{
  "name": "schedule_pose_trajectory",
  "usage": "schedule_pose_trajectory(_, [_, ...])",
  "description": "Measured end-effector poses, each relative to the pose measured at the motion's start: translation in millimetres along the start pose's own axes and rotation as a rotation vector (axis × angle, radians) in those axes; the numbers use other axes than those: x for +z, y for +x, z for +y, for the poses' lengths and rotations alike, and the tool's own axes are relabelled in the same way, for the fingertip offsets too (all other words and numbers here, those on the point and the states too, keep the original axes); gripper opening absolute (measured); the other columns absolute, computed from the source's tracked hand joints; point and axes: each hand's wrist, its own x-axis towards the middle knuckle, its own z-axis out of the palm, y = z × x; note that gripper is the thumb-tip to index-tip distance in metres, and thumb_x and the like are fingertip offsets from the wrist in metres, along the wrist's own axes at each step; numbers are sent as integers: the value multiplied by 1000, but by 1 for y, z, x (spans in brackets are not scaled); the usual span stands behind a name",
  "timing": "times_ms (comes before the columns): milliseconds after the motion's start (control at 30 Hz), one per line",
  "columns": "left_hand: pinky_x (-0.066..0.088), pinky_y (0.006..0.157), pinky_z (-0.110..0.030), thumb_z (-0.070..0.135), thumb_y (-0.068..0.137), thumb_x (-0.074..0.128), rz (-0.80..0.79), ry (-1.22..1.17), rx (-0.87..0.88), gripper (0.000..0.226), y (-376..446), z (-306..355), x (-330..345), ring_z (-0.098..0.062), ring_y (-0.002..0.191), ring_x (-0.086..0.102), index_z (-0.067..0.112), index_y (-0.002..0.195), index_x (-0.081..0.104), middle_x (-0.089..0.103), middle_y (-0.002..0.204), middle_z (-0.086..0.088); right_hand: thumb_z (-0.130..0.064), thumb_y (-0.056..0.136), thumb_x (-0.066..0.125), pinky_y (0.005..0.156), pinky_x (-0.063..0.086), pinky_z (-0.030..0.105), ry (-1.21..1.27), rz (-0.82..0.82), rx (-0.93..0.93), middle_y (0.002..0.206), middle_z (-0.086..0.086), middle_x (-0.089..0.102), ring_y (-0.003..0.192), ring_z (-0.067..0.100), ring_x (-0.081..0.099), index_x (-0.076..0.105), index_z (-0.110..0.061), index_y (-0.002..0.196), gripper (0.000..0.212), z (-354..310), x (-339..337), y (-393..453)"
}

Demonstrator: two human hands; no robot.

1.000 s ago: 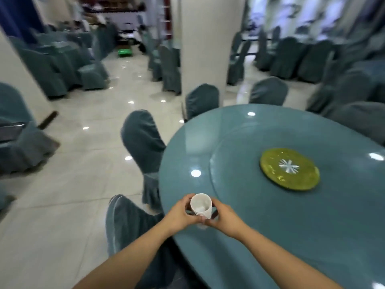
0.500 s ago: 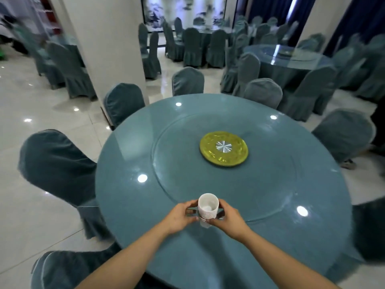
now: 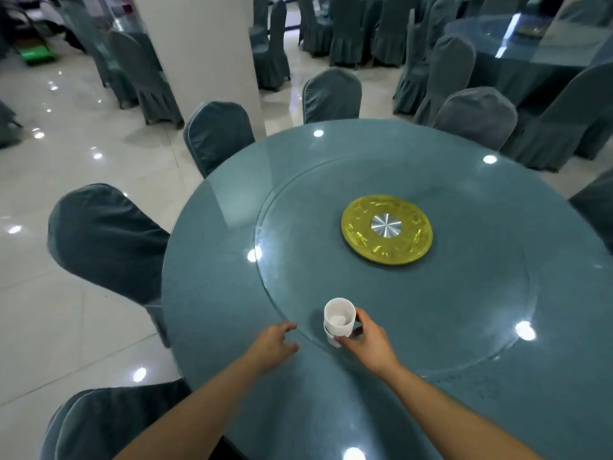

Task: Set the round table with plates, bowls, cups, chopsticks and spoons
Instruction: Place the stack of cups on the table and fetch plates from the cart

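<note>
A short stack of white cups (image 3: 338, 322) stands upright at the near edge of the glass turntable (image 3: 431, 293) on the round teal table (image 3: 212, 293). My right hand (image 3: 366, 340) grips the stack from its right side, thumb and fingers curled round the lower cups. Left of the stack, my left hand (image 3: 273, 343) hovers over the table's outer ring with loosely bent fingers, apart from the cups and holding nothing.
A yellow disc with a metal hub (image 3: 386, 230) marks the turntable's centre. Chairs in teal covers (image 3: 106, 240) ring the table on the left and far side. A white pillar (image 3: 202, 54) rises behind, and another round table (image 3: 537, 44) stands at the far right.
My left hand has let go of the cup stack and moved away to the left. The stack, held by both hands before, now stands at the turntable's edge in my right hand alone.
</note>
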Motion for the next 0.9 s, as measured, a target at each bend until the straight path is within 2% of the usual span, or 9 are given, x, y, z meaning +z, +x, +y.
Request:
schedule_pose_trajectory(167, [47, 95, -25, 26, 90, 65, 1, 35, -97, 52, 12, -13, 8, -17, 121, 57, 22, 140, 51, 57, 137, 0, -41, 74, 79, 78, 53, 26, -20, -62, -1, 103, -18, 67, 89, 4, 65, 52, -38, 124, 57, 19, 20, 47])
schedule_pose_trajectory(333, [47, 97, -26, 29, 92, 63, 19, 8, -209, 49, 11, -31, 14, -15, 124, 54, 23, 139, 52, 57, 135, -1, -38, 76, 77, 78, 51, 24, -39, -129, 4, 107, -18, 66, 93, 4, 65, 49, -39, 127, 58, 35, 37, 65])
schedule_pose_trajectory(467, [47, 98, -27, 27, 93, 63, 33, -2, -264, 46, 14, -36, 15, -15, 125, 54, 22, 137, 54, 58, 134, -2, -39, 79, 74, 81, 51, 27, -63, -155, 18, 110, -19, 64, 97, 6, 64, 45, -40, 130, 59, 44, 42, 68])
schedule_pose_trajectory(667, [47, 93, -24, 31, 91, 64, -5, 20, -247, 46, 17, -18, 24, -13, 121, 56, 25, 136, 56, 60, 131, 0, -29, 85, 71, 97, 47, 33, -127, -217, 93, 137, -8, 54, 111, 18, 59, 36, -27, 147, 71, 55, 33, 69])
schedule_pose_trajectory(767, [47, 89, -20, 31, 90, 64, -20, 28, -208, 47, 19, -3, 24, -10, 113, 58, 24, 135, 56, 60, 130, 3, -25, 88, 67, 97, 46, 34, -155, -199, 95, 136, -3, 55, 108, 21, 59, 38, -23, 147, 66, 56, 18, 65])
schedule_pose_trajectory(900, [49, 94, -24, 29, 90, 65, -44, 32, -150, 46, 23, 16, 24, -11, 108, 61, 22, 135, 56, 61, 129, 4, -29, 90, 66, 94, 47, 31, -190, -153, 110, 129, -6, 59, 97, 17, 61, 46, -23, 142, 56, 54, -2, 56])
